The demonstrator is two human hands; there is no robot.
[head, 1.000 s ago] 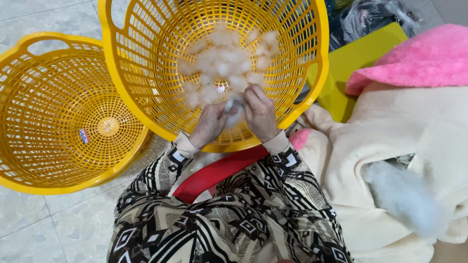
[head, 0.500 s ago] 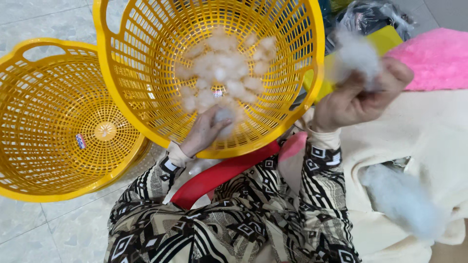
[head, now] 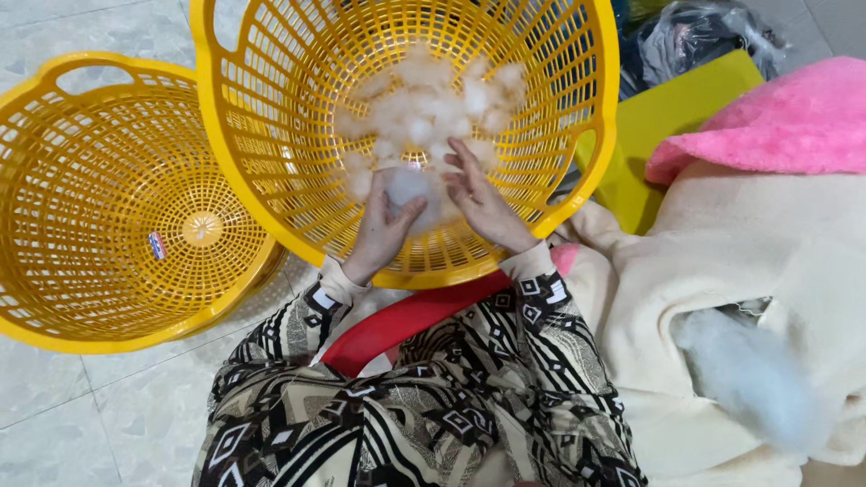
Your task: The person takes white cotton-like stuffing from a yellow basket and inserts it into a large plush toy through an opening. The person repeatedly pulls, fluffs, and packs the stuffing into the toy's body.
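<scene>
— What is lying at the left?
— An empty round yellow plastic lattice basket (head: 117,216).
— And the hands?
— Inside the tilted yellow lattice basket (head: 271,117), the left hand (head: 383,225) is gripping a white fibre tuft (head: 410,185); the right hand (head: 483,203) is touching it, grip open.

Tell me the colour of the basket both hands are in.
Yellow basket, seen in the head view.

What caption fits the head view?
Both hands pull a white stuffing clump over a yellow basket.
</scene>
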